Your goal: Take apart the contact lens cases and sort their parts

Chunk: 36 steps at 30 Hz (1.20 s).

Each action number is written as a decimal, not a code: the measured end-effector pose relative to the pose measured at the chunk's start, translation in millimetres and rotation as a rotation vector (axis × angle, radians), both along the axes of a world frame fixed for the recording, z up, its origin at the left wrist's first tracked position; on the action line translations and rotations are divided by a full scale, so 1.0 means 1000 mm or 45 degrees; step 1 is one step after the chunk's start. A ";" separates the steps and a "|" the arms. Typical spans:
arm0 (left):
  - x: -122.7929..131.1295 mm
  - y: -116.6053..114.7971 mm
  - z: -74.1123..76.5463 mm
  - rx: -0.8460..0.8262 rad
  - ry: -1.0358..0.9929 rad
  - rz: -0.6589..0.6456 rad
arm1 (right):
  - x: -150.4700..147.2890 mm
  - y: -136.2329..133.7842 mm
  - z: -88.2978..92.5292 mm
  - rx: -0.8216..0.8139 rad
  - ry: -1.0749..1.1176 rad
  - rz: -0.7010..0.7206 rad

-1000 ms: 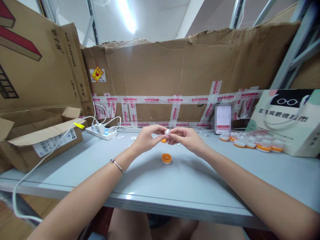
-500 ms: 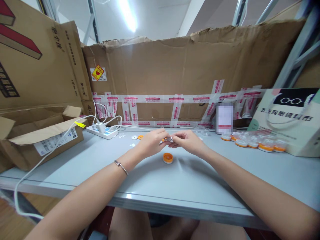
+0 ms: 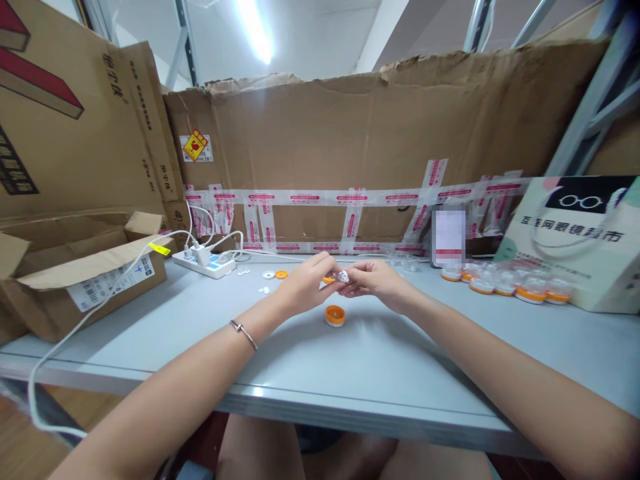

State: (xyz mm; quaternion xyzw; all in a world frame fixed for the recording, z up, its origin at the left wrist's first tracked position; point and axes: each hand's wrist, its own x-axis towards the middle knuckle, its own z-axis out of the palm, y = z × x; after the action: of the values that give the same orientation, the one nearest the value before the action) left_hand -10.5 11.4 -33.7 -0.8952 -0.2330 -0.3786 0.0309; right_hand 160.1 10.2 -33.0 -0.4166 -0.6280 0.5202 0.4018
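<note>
Over the middle of the table, my left hand (image 3: pixel 311 283) and my right hand (image 3: pixel 373 283) meet at the fingertips. Between them is a small white part (image 3: pixel 343 276), pinched from both sides; its exact kind is too small to make out. Some orange shows by the left fingers, partly hidden by them. Just below the hands, an orange and white round cap (image 3: pixel 335 315) rests on the table with its hollow side up. Left of my left hand lie a white ring (image 3: pixel 269 275), an orange ring (image 3: pixel 281 275) and small white pieces (image 3: pixel 265 291).
Several clear-topped orange and white containers (image 3: pixel 533 287) stand at the right, before a paper bag (image 3: pixel 575 247). A power strip (image 3: pixel 213 265) with white cables and an open cardboard box (image 3: pixel 100 267) are at the left. A large cardboard sheet (image 3: pixel 320 147) walls the back.
The small white part has turned slightly between my fingertips, and my right fingers have shifted a little. The cap stays in its place.
</note>
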 end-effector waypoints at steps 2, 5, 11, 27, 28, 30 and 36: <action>0.000 0.000 -0.001 -0.008 -0.010 -0.017 | 0.001 0.000 0.000 -0.035 -0.017 0.017; 0.000 0.001 -0.001 -0.022 -0.033 -0.003 | 0.003 0.001 0.001 -0.040 -0.050 -0.004; -0.003 0.002 0.002 -0.014 -0.072 0.033 | 0.020 0.013 0.006 0.198 -0.078 -0.301; -0.002 0.002 0.002 -0.051 0.047 0.117 | 0.048 0.040 -0.012 0.441 -1.190 -0.409; -0.002 0.002 0.002 -0.048 0.052 0.119 | 0.049 0.042 -0.014 0.429 -1.198 -0.412; -0.002 0.002 0.002 -0.042 0.061 0.119 | 0.051 0.044 -0.016 0.399 -1.204 -0.419; -0.002 0.001 0.001 -0.038 0.079 0.109 | 0.051 0.050 -0.023 0.350 -1.200 -0.408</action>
State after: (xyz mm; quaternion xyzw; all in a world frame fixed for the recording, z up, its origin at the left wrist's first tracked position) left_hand -12.7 12.6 -33.0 -0.8960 -0.2757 -0.3456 0.0410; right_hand 211.5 60.3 -56.4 -0.6401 -0.7317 0.1207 0.2008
